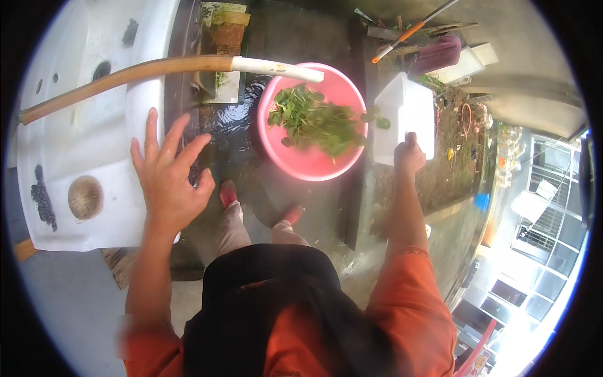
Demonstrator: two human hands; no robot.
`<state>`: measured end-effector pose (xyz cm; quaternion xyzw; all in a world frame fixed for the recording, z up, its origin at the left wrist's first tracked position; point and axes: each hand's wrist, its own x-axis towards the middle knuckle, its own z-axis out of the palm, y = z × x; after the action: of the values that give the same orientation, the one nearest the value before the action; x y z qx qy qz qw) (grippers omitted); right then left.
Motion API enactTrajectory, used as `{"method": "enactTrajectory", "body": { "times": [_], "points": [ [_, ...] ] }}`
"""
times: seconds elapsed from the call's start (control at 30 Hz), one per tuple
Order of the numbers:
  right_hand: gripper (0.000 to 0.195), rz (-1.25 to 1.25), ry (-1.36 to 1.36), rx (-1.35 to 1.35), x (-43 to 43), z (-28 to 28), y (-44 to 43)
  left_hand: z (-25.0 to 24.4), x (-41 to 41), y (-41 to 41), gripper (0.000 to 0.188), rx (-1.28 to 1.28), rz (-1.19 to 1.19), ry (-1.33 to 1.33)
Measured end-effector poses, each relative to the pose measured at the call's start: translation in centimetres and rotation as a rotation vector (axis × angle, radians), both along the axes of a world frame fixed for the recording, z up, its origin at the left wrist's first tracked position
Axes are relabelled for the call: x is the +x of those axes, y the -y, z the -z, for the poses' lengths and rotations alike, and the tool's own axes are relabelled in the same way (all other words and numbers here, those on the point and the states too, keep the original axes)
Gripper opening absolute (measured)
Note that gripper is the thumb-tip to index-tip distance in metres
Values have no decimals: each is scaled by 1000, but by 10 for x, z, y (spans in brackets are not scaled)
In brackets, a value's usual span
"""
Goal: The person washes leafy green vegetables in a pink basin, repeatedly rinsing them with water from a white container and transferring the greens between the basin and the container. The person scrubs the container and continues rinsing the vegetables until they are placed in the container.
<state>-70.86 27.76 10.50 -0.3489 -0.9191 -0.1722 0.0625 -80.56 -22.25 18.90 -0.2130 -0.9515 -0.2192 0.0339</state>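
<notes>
A pink plastic basin (pixel 308 165) stands on the wet ground before my feet. Leafy greens (pixel 297 110) lie in it, and some are blurred in motion near its right side, between it and a white plastic container (pixel 391 113). My right hand (pixel 410 155) grips that container at its near edge and holds it tilted, with its mouth towards the basin. My left hand (pixel 174 184) is raised with fingers spread beside the white sink, holding nothing. Over the basin's far edge reaches the white end of a pipe (pixel 278 69), whose brown part crosses the sink.
The white sink (pixel 113 235) fills the left, with a round fibrous scrubber (pixel 85 197) on it. Boards (pixel 228 35) stand beyond it. At the right lie a soil bed with debris (pixel 452 174), a purple container (pixel 435 54) and an orange-and-white pole (pixel 410 33).
</notes>
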Motion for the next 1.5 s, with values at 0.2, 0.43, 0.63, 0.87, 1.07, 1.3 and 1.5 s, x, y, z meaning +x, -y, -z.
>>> {"method": "enactTrajectory", "body": {
  "times": [0.2,0.43,0.63,0.87,1.07,1.3,1.5],
  "points": [
    [21,160,-324,-214,22,-54,7,1,2,5,42,21,-20,11],
    [17,302,-57,-201,41,-46,7,-12,-2,21,42,81,31,102],
    [16,246,-386,-191,73,-46,-2,-48,-55,140,45,-49,-94,-261],
    [26,272,-713,-292,129,-8,-27,-81,-160,312,41,-482,-257,-531],
    [25,391,-670,-305,175,15,-15,-92,-208,327,39,-386,-169,-201],
    [19,409,-775,-493,172,33,41,-94,-219,310,45,-416,-373,-235],
    [20,587,-870,-621,164,35,58,-83,-241,311,50,-433,-456,-163]
  ]
}}
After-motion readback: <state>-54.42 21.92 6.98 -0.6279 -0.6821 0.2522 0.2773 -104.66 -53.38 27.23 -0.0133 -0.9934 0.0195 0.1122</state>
